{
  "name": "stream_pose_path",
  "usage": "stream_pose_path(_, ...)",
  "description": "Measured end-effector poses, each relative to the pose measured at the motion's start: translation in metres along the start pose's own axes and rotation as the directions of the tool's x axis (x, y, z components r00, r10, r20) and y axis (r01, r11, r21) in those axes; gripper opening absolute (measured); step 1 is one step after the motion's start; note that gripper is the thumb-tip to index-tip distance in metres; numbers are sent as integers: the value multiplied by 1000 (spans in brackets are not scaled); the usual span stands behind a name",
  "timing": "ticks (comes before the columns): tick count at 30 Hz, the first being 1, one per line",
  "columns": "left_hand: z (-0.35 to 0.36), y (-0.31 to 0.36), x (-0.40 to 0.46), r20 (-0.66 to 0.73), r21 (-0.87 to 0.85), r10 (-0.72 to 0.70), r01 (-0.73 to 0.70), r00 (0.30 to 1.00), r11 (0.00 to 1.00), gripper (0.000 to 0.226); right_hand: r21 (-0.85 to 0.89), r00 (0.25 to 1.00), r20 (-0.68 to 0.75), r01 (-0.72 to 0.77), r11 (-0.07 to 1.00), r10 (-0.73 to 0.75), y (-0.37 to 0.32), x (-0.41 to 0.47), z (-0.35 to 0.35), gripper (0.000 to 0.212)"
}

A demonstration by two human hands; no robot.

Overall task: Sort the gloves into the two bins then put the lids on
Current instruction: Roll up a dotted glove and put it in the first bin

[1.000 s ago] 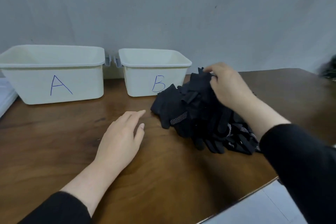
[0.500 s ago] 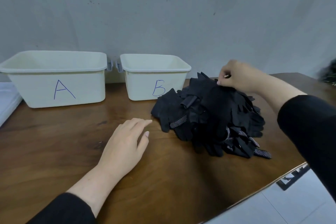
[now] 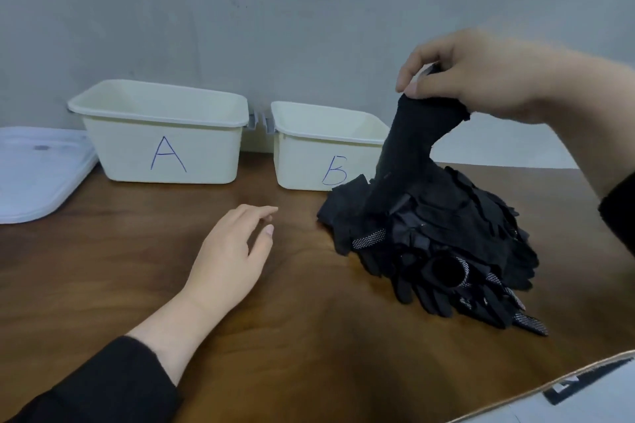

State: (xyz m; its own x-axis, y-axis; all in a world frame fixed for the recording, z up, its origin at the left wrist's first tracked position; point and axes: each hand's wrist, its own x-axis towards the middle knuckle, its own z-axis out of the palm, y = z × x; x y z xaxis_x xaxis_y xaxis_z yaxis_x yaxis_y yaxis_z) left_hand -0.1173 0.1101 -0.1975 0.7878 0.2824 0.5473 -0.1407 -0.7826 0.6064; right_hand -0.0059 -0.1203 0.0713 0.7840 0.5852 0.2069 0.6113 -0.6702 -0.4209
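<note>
A heap of black gloves (image 3: 443, 251), some with dotted grey cuffs, lies on the wooden table (image 3: 103, 268) right of centre. My right hand (image 3: 467, 75) pinches the cuff of one black glove (image 3: 409, 154) and holds it lifted above the heap, its lower end still among the others. My left hand (image 3: 230, 257) rests on the table left of the heap, fingers relaxed, holding nothing. Two cream bins stand at the back by the wall: bin A (image 3: 165, 134) on the left and bin B (image 3: 319, 148) beside it, partly hidden by the lifted glove.
White lids (image 3: 37, 172) lie stacked at the table's far left, next to bin A. A grey wall closes the back. The table's front right edge (image 3: 549, 385) runs diagonally, with pale floor beyond it.
My right hand has risen from the top of the heap, pulling one glove up by its cuff. My left hand has barely shifted. The view has tilted and moved closer.
</note>
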Motion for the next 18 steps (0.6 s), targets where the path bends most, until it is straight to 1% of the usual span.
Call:
stream_pose_path(2,-13,-11,-1,-46,-5,-50,50,998,999,29,95,986,164,-32,995,16,-14,3,25,15)
stream_pose_path(4,-27,-21,-2,-100,-27,-109,107,989,994,27,139,962,270,-78,987,38,-27,7,55,19)
stream_pose_path(5,-33,-24,-3,-128,-43,-141,136,982,990,27,168,951,306,-99,981,44,-33,9,72,20)
stream_pose_path(7,-44,-31,-5,-194,-84,-202,188,960,978,26,335,946,321,-151,930,38,-44,16,105,20)
stream_pose_path(8,-49,-34,-5,-233,-106,-229,209,945,972,25,466,958,285,-174,867,38,-47,21,119,20)
stream_pose_path(9,-54,-38,-5,-271,-127,-254,227,928,965,25,610,972,229,-183,771,50,-49,27,133,19)
stream_pose_path(11,-61,-46,-4,-322,-165,-302,260,897,951,23,842,985,103,-159,516,137,-51,34,158,18)
stream_pose_path(12,-64,-50,-3,-337,-176,-319,273,886,946,23,909,979,75,-146,390,191,-50,35,172,16)
stream_pose_path(13,-67,-53,-2,-347,-182,-333,285,877,941,22,944,968,89,-157,291,233,-47,32,188,15)
stream_pose_path(14,-69,-56,-2,-354,-186,-345,296,869,937,22,949,958,132,-196,247,254,-43,25,206,15)
stream_pose_path(15,-71,-59,-1,-355,-184,-351,304,866,935,22,923,949,177,-252,290,260,-36,15,226,16)
stream_pose_path(16,-73,-62,-2,-350,-171,-354,313,867,934,22,842,947,198,-297,450,254,-29,3,245,17)
stream_pose_path(17,-74,-64,-1,-334,-151,-354,321,873,935,22,665,956,184,-292,687,228,-20,-9,262,16)
stream_pose_path(18,-75,-66,-1,-311,-133,-356,331,881,934,22,420,972,153,-227,879,178,-11,-19,276,16)
